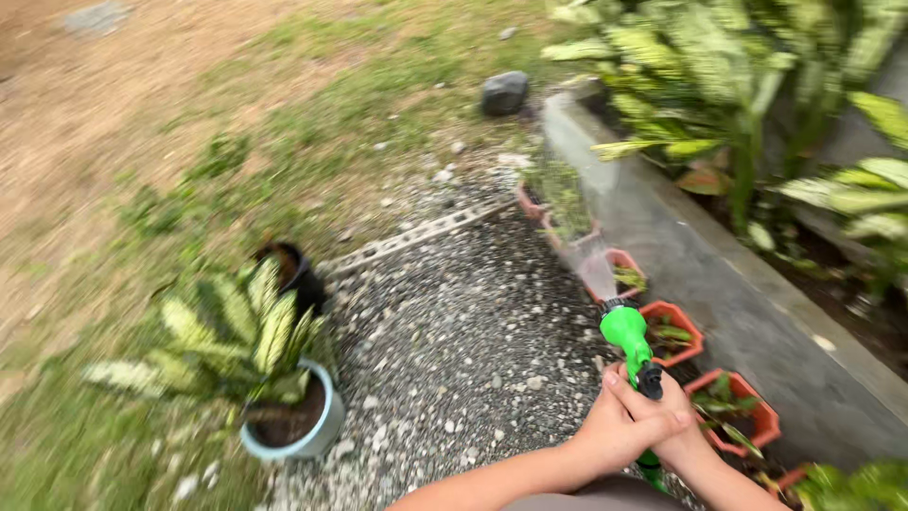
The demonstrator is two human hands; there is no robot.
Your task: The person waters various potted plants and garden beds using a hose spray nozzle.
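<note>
Spraying water from a green hose nozzle [626,333] is the step in hand: a pale cone of spray leaves the nozzle toward 12 o'clock and lands on the far pots in the row of small terracotta pots [673,333] lined along the grey concrete curb [719,274]. The nozzle sits at approx 5 o'clock in the view, over the gravel patch [454,331], tip tilted up and away. Both hands wrap its dark grip: left hand [619,428] comes in from 6 o'clock w/ fingers curled tight around the handle, thumb laid up along it; right hand [673,416] overlaps from the 4 o'clock side, fingers pressed together over the left. Forearms run low, near level, elbows out of frame. Judging by the row, the next move calls for swinging the nozzle back toward 4 o'clock to reach the nearer pots, keeping the squeeze steady. A variegated plant in a pale blue pot [298,426] stands at 8 o'clock, well apart from the spray.
</note>
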